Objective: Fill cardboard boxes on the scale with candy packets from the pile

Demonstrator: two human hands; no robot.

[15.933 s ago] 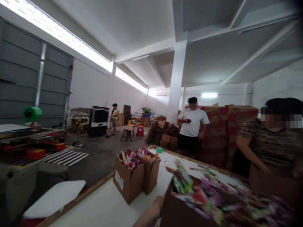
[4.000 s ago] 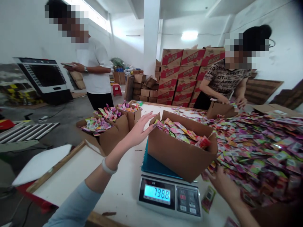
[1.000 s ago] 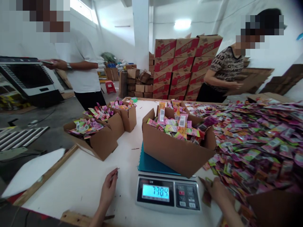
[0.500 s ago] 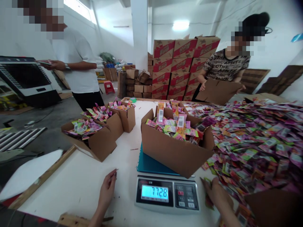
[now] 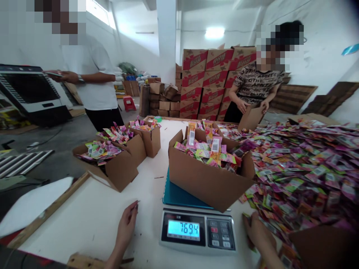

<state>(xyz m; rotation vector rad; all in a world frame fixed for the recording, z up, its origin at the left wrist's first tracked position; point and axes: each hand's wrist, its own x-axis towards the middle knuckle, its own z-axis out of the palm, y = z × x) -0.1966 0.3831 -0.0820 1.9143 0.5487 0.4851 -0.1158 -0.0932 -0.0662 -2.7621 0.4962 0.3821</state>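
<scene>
A brown carton (image 5: 207, 183) heaped with colourful sachets stands on the blue platform of a digital scale (image 5: 198, 231). The display reads 7694. My left hand (image 5: 126, 224) rests on its edge on the white table (image 5: 92, 216), left of the scale, fingers stretched and holding nothing. My right hand (image 5: 256, 231) lies right of the scale at the rim of a big sachet pile (image 5: 303, 168). Its fingers curl over a few sachets.
Three sachet-filled cartons (image 5: 112, 168) stand in a row to the left. A person in a white shirt (image 5: 89, 82) holds a phone. Another person (image 5: 256, 86) across the table handles a cardboard box (image 5: 251, 117). Red-and-white cartons (image 5: 213, 82) are stacked behind. A brown box (image 5: 322, 246) sits bottom right.
The scale reading fell from 7784 through 7728 to 7694. The person across the table lowered and folded the cardboard. My hands have hardly moved.
</scene>
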